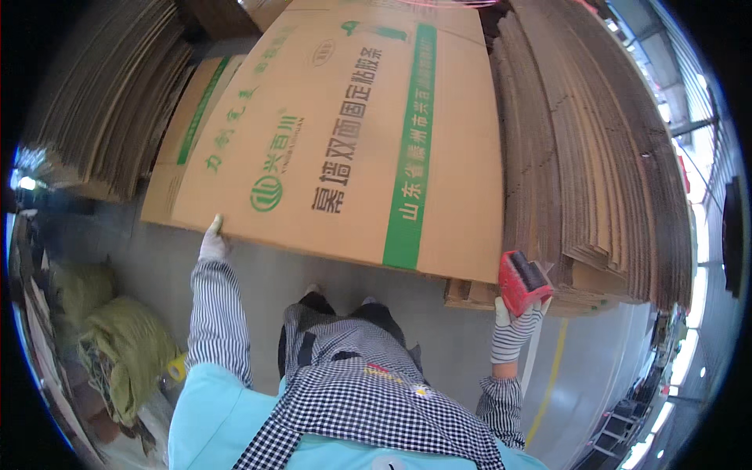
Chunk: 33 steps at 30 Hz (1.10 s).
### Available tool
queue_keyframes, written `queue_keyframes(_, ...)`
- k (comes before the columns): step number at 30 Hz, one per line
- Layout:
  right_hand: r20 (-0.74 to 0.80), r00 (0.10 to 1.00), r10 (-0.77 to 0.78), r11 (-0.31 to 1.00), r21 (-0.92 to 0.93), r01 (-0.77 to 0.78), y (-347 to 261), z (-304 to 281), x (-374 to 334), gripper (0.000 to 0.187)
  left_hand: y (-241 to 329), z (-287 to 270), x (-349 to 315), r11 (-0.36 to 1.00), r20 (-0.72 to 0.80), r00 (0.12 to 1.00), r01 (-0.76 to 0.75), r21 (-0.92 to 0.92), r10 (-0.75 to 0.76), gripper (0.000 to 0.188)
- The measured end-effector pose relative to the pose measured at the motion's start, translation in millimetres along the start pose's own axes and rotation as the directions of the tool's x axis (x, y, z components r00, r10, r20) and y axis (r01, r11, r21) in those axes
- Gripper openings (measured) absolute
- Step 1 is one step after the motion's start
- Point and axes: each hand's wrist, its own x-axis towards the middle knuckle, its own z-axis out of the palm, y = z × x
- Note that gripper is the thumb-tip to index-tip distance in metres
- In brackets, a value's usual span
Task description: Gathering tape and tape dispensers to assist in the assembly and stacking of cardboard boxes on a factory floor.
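A large flat brown cardboard sheet [345,133] with green stripes and printing lies tilted in front of me. My left hand [212,243], in a white glove, grips its lower left edge. My right hand [515,317], in a striped glove, is closed around a red tool with a dark roller or pad [520,280], held just beside the sheet's lower right corner. More flat printed sheets [192,117] lie under the top one.
Tall stacks of flattened cardboard stand on the right [603,157] and the upper left [110,94]. Green sacks [125,345] lie on the grey floor at the left. A yellow floor line [552,376] runs at the lower right.
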Motion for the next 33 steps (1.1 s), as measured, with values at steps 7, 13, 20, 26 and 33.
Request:
queue_keyframes(7, 0.233, 0.97, 0.072, 0.859, 0.479, -0.179, -5.3, 31.2, -58.6, 0.076, -117.5, -126.7, 15.7, 0.12, -0.203, 0.933, 0.175, 0.977, 0.296, 0.026)
queue_keyframes(13, 0.759, 0.644, 0.093, 0.714, 0.4, -0.575, 18.2, 44.2, -112.7, 0.062, -242.5, 94.2, -100.9, 0.919, -0.343, 0.928, 0.256, 0.298, -0.147, 0.028)
queue_keyframes(20, 0.887, 0.461, -0.028, 0.685, 0.353, -0.637, 28.5, 68.1, -121.8, 0.05, -253.4, 108.1, -79.7, 0.825, -0.215, 0.861, 0.506, 0.253, -0.462, 0.041)
queue_keyframes(26, 0.917, 0.35, -0.192, 0.722, 0.373, -0.582, 2.7, 101.6, -81.8, 0.052, -256.7, 169.9, -68.4, 0.922, 0.096, 0.932, 0.326, 0.21, -0.351, 0.046)
queue_keyframes(33, 0.893, 0.256, -0.369, 0.616, 0.441, -0.652, -54.3, 122.4, -33.1, 0.057, -218.9, 186.6, -163.2, 0.958, 0.793, 0.537, 0.178, 0.227, -0.287, 0.045)
